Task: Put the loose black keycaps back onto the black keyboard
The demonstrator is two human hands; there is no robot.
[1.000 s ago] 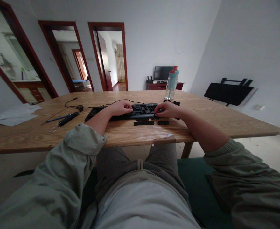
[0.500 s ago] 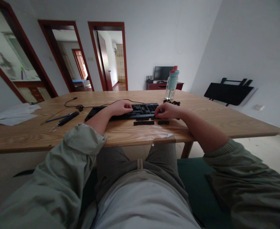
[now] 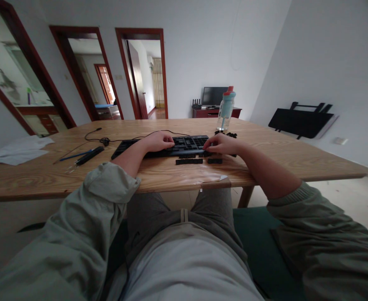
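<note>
A black computer keyboard (image 3: 188,142) lies across the table, part of its key area showing bare dark slots. My left hand (image 3: 159,141) rests over its middle with fingers curled in; whatever they grip is hidden. At the keyboard's right front edge, my right hand (image 3: 223,144) has thumb and fingertips drawn close together, and anything between them is too small to make out. Rows of black keycaps (image 3: 189,161) sit on the wood just in front of the keyboard. A shorter keycap row (image 3: 214,161) lies below my right hand.
Behind my right hand is a pile of dark keycaps (image 3: 231,135), with a clear bottle (image 3: 226,110) beyond. To the left lie a black-handled tool (image 3: 90,156), a blue pen-like stick (image 3: 74,155), a coiled cable (image 3: 104,142) and white paper (image 3: 21,149). The wooden table (image 3: 159,175) has its front edge near my lap.
My right fingertips have risen slightly from the keycaps at the keyboard's front edge toward its right keys. My left hand has stayed in place.
</note>
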